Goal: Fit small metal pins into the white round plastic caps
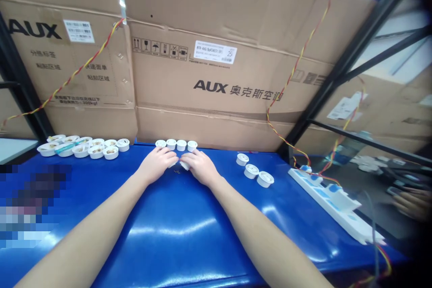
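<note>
My left hand (158, 165) and my right hand (201, 168) are close together near the back of the blue table. The fingers of both are curled down. A small white cup (173, 163) shows partly under my left fingertips, and another white cup (184, 165) under my right ones; the fingers cover most of each. Just behind my hands stands a row of several small white round cups (181, 145) against the cardboard. Tiny dark bits (177, 171) lie on the tabletop between my hands.
Several white cups with small pieces inside (96, 151) are grouped at the back left, a teal strip (65, 147) across them. Three white cups (251, 171) stand right. A white power strip (334, 202) with cables edges the table. Cardboard (216, 117) walls the back. Another person's hand (413, 202) shows far right.
</note>
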`<state>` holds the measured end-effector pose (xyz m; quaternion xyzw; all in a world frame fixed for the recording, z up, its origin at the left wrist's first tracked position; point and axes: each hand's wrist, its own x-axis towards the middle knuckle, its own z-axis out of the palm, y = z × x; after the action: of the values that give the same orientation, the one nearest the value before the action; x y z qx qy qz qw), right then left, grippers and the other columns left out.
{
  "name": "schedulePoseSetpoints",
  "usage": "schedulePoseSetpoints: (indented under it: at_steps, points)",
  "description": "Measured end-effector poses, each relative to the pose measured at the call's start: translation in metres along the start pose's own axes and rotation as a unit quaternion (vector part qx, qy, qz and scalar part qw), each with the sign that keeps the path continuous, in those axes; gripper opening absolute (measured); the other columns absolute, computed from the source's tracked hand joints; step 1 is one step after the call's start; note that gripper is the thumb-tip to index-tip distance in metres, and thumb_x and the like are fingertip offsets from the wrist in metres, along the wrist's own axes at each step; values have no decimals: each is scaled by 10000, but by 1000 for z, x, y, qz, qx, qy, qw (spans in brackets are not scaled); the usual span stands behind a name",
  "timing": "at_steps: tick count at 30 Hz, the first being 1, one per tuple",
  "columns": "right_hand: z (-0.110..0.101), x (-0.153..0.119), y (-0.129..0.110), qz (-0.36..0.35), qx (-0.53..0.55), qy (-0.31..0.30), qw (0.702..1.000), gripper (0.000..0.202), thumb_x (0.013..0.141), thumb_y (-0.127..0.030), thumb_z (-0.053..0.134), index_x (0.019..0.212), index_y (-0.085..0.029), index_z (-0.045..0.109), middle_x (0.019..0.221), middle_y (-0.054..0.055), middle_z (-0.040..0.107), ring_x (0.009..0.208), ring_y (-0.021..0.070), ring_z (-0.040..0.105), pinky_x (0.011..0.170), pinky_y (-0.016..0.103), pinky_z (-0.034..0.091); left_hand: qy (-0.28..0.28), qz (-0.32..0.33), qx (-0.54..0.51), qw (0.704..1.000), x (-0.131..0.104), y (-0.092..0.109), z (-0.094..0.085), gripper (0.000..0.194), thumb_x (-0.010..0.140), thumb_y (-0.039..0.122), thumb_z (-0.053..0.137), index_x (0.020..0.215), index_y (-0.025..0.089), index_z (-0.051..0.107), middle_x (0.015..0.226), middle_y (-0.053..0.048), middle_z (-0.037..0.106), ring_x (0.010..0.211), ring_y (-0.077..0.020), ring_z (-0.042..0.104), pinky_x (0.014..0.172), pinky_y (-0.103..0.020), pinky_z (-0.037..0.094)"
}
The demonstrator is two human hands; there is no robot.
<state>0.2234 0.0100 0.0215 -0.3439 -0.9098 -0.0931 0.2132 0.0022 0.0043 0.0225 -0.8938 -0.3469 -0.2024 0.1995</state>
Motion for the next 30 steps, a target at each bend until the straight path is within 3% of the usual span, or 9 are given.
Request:
schedulePoseSetpoints:
  at_steps: [3,6,9,12,15,18,22,26,30]
  points:
    - [-2,0,-1,0,-16,-18,1000,295,941,-164,443,1136,-251,645,1196,32,647,1054,213,513,883,320,411,-21,7,10,1000,-1,-1,-4,224,934,187,447,1019,238,648,1094,-40,678,1017,-227,554,887,-377,389]
    - [-6,-5,2,66,-11,-9,998,309,921,-185,485,1196,-255,608,1209,44,636,1062,215,522,906,313,393,-23,-37,-16,999,-7,-6,-8,282,912,160,453,1099,268,633,1164,-30,665,1078,-231,544,900,-376,390]
    - [-5,-12,9,198,5,-17,980,431,864,-349,602,1276,-240,540,1138,84,644,1018,231,557,877,313,405,-19,-184,-68,980,-16,-11,-5,318,862,248,545,1173,272,606,1208,-43,649,1117,-253,547,924,-372,402]
    - [-2,-19,20,307,16,-55,950,492,858,-530,559,1224,-203,575,1054,118,655,1009,260,568,840,324,415,-52,-356,-129,924,-25,-17,3,466,810,478,598,1222,260,582,1147,-73,672,1048,-275,596,871,-351,445]
    - [0,-21,27,334,2,-69,940,453,884,-552,495,1098,-180,640,1082,128,661,1045,274,555,843,329,406,-58,-405,-114,905,-29,-20,8,464,813,529,565,1179,246,595,1180,-91,650,1082,-283,585,839,-337,451]
    - [-2,-20,28,368,-5,-72,927,397,875,-542,513,885,-184,683,966,112,690,923,248,599,751,297,404,-68,-457,-93,882,-27,-19,5,370,803,524,561,1008,225,633,1017,-81,691,945,-265,629,712,-307,453]
    - [-4,-19,23,328,56,-92,939,369,905,-465,500,717,-203,678,782,68,688,764,192,611,666,268,375,-121,-443,-137,878,-20,-11,-3,313,826,504,518,769,239,676,826,-44,710,806,-236,652,618,-279,427]
    - [2,-16,21,244,86,-61,964,214,870,-379,582,937,-214,700,893,44,691,864,185,589,754,262,395,-104,-421,-145,889,-16,-6,-5,274,824,438,535,940,279,727,1045,-33,721,973,-248,645,715,-280,471]
    - [10,-13,23,228,83,-46,969,319,858,-402,606,1111,-215,662,997,53,677,953,199,573,851,293,411,-88,-402,-121,903,-16,-6,0,337,837,447,516,1051,273,710,1142,-54,695,1051,-291,624,803,-346,502]
